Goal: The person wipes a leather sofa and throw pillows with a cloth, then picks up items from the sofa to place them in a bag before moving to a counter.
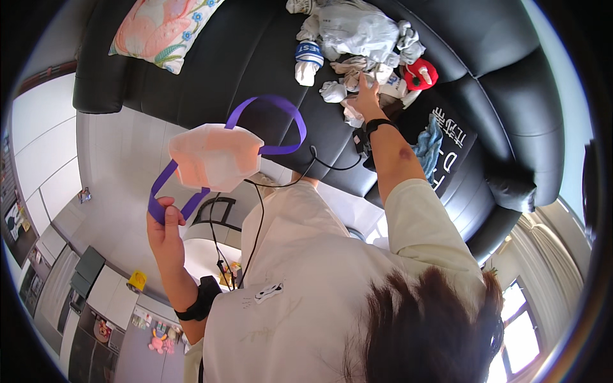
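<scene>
By one of its purple straps, my left hand (167, 223) holds up a small white bag (217, 156). Its fingers are closed round the strap, and the second purple strap loops out on the far side. Peach colour shows through the bag's side. My right hand (364, 102) reaches onto a pile of rolled and crumpled socks (351, 69) on the black sofa. Its thumb and fingers are apart, touching the light-coloured socks. Near it lie a white sock (332, 92), a blue-and-white sock (308, 62) and a red item (420, 75).
Behind the socks lies a clear plastic bag (361, 29) on the black sofa (217, 83). Blue cloth (428, 145) rests right of my right forearm. A printed cushion (163, 32) is at the far left. Black cables (258, 210) hang before my body.
</scene>
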Action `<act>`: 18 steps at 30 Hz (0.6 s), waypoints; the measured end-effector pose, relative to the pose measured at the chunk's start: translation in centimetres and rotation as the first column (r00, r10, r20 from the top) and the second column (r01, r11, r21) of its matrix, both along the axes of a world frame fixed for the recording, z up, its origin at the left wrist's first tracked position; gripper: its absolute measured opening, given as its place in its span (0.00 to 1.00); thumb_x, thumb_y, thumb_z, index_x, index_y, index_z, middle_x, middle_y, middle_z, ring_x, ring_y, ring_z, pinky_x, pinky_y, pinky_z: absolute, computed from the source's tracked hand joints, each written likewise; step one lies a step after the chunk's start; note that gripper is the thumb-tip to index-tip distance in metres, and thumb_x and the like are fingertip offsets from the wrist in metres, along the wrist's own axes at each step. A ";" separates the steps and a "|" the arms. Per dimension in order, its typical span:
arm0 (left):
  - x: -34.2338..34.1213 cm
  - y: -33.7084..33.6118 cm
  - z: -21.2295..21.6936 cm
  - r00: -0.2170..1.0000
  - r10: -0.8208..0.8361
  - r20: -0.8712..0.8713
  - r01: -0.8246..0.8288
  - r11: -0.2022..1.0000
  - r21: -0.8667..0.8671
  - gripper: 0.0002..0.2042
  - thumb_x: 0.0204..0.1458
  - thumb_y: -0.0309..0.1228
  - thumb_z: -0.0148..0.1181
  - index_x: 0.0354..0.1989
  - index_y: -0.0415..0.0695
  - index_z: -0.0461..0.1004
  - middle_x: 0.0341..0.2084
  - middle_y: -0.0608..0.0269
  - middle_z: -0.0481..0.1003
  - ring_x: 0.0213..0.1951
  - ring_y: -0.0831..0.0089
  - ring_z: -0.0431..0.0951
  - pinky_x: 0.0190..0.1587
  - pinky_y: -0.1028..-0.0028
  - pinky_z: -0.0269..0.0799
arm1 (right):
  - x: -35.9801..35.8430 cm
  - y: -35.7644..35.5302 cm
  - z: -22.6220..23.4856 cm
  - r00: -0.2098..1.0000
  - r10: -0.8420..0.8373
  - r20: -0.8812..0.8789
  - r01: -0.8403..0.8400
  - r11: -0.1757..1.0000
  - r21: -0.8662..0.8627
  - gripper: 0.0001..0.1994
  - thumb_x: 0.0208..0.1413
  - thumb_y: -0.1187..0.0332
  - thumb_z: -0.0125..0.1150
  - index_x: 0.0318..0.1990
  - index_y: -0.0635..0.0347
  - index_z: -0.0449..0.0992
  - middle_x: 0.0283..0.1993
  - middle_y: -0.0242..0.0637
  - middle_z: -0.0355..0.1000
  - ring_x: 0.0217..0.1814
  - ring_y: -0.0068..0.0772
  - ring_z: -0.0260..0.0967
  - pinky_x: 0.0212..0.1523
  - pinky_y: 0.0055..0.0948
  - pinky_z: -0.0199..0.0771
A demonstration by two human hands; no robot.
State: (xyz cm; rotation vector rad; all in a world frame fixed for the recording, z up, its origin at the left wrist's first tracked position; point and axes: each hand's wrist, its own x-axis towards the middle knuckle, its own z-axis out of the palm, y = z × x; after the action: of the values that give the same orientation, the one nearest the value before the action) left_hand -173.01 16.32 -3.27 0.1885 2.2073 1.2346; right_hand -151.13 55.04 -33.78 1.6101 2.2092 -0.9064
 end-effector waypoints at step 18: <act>0.0 4.1 -0.4 0.987 -0.099 0.129 0.079 0.986 0.149 0.08 0.57 0.28 0.50 0.42 0.39 0.67 0.23 0.70 0.66 0.27 0.82 0.64 0.31 0.82 0.61 | -5.0 -8.8 15.7 0.312 -0.728 -0.610 -0.113 0.610 -0.785 0.29 0.44 0.78 0.66 0.52 0.54 0.58 0.48 0.32 0.65 0.50 0.27 0.66 0.46 0.28 0.70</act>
State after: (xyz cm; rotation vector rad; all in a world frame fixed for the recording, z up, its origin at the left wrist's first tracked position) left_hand -172.98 20.38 -3.69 0.2506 1.9741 1.3176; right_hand -156.08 46.29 -18.09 1.2021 1.3235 -3.0027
